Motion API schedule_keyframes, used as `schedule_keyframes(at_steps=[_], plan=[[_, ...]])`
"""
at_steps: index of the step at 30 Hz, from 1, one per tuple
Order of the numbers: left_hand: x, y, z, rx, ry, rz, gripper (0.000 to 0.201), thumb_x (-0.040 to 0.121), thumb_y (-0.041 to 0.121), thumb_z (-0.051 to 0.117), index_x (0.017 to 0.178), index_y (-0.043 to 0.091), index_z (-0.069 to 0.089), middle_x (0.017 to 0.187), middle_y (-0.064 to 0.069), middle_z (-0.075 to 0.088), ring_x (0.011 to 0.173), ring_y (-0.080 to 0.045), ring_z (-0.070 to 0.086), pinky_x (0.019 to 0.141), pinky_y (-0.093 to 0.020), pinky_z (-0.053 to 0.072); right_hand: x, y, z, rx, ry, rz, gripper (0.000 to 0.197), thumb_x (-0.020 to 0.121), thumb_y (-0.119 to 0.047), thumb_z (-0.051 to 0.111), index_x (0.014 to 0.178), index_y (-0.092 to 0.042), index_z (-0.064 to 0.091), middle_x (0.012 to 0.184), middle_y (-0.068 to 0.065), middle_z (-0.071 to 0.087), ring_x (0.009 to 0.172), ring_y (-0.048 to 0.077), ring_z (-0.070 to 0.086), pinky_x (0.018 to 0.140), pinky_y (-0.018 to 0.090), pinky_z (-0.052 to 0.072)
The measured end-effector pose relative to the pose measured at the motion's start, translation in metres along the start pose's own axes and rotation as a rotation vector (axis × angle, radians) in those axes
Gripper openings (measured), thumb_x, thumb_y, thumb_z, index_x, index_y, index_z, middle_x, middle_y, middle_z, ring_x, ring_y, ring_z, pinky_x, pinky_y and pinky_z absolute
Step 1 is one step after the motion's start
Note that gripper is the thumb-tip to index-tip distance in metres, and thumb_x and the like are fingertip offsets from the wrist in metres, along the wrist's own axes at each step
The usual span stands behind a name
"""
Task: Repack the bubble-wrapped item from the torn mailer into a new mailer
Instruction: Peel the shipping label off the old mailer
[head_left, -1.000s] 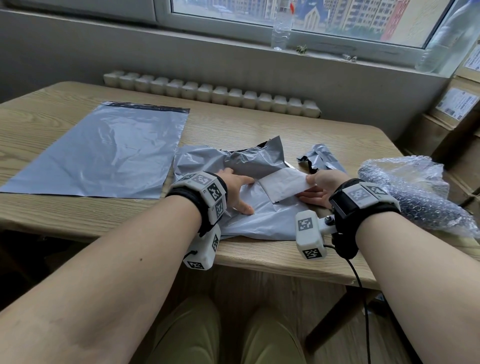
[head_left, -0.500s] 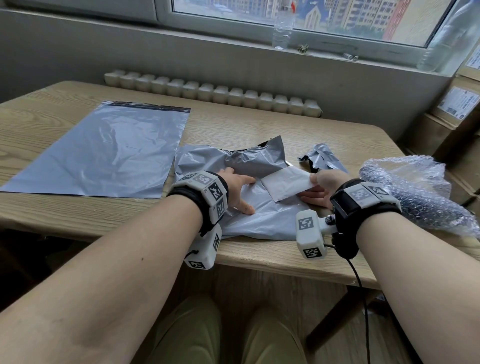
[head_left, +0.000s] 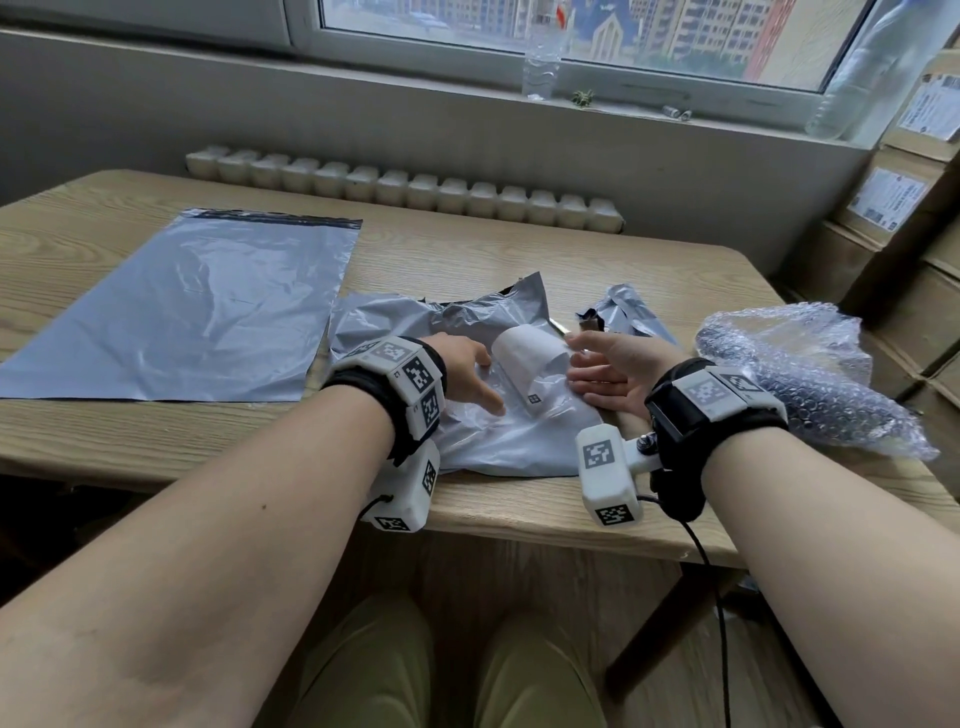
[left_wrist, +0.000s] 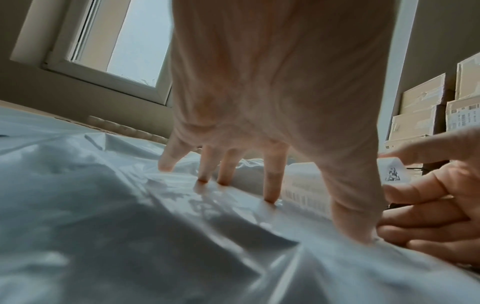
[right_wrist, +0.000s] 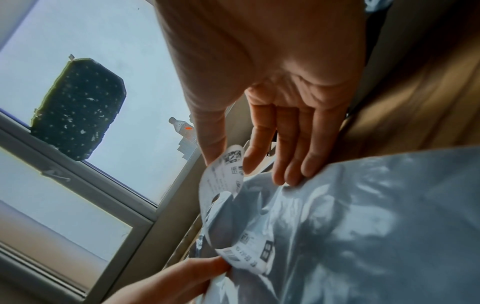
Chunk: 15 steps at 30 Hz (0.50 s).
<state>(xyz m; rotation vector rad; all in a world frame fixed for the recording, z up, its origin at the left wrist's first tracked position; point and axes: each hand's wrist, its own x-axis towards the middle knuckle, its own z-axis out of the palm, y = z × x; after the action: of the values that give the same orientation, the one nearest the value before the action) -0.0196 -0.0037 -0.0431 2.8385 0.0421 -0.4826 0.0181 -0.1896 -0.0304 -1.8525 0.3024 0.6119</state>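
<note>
The crumpled grey torn mailer (head_left: 467, 322) lies at the table's near middle. My left hand (head_left: 475, 376) presses it flat with straight fingertips (left_wrist: 270, 197). A white shipping label (head_left: 530, 369) stands curled up from the mailer, its near end still stuck down. My right hand (head_left: 597, 364) is beside the curl, palm turned left and fingers straight; in the right wrist view the label's free end (right_wrist: 228, 164) touches the thumb. The bubble-wrapped dark item (head_left: 810, 384) lies on the table just right of my right wrist. The new grey mailer (head_left: 197, 306) lies flat at the left.
A torn-off grey strip (head_left: 623, 312) lies behind my right hand. The wooden table (head_left: 519, 249) ends close to my body. Stacked cardboard boxes (head_left: 893, 249) stand at the right. A plastic bottle (head_left: 540, 67) sits on the windowsill above a radiator (head_left: 405, 187).
My right hand pinched the label's lifted edge before; its fingers are now spread and the label has curled into a roll. The left hand stays pressed on the torn mailer.
</note>
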Motion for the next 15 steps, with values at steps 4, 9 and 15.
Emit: schedule_keyframes(at_steps=[4, 9, 15], plan=[[0.004, 0.011, 0.001, -0.074, 0.079, 0.012, 0.049, 0.074, 0.054, 0.071, 0.105, 0.016, 0.064, 0.102, 0.002, 0.064, 0.091, -0.016, 0.057, 0.078, -0.026, 0.043, -0.004, 0.002, 0.002, 0.004, -0.026, -0.016, 0.022, 0.082, -0.034, 0.068, 0.078, -0.013, 0.06, 0.086, 0.004, 0.063, 0.082, 0.014, 0.055, 0.076, 0.021, 0.046], [0.005, 0.025, 0.001, 0.079, 0.099, 0.021, 0.044, 0.069, 0.046, 0.079, 0.09, 0.012, 0.061, 0.09, -0.005, 0.063, 0.088, -0.023, 0.061, 0.068, -0.027, 0.041, -0.001, -0.001, 0.002, 0.074, 0.063, -0.049, 0.015, 0.086, -0.009, 0.062, 0.073, -0.011, 0.054, 0.074, 0.006, 0.059, 0.064, 0.013, 0.052, 0.061, 0.024, 0.043], [0.005, 0.028, 0.001, 0.213, 0.089, 0.045, 0.068, 0.077, 0.049, 0.07, 0.129, 0.01, 0.051, 0.13, -0.006, 0.057, 0.119, -0.024, 0.053, 0.095, -0.033, 0.043, 0.005, 0.003, -0.003, 0.12, 0.169, -0.041, 0.008, 0.097, -0.01, 0.048, 0.104, -0.006, 0.047, 0.072, 0.012, 0.052, 0.035, 0.016, 0.058, 0.029, 0.021, 0.045]])
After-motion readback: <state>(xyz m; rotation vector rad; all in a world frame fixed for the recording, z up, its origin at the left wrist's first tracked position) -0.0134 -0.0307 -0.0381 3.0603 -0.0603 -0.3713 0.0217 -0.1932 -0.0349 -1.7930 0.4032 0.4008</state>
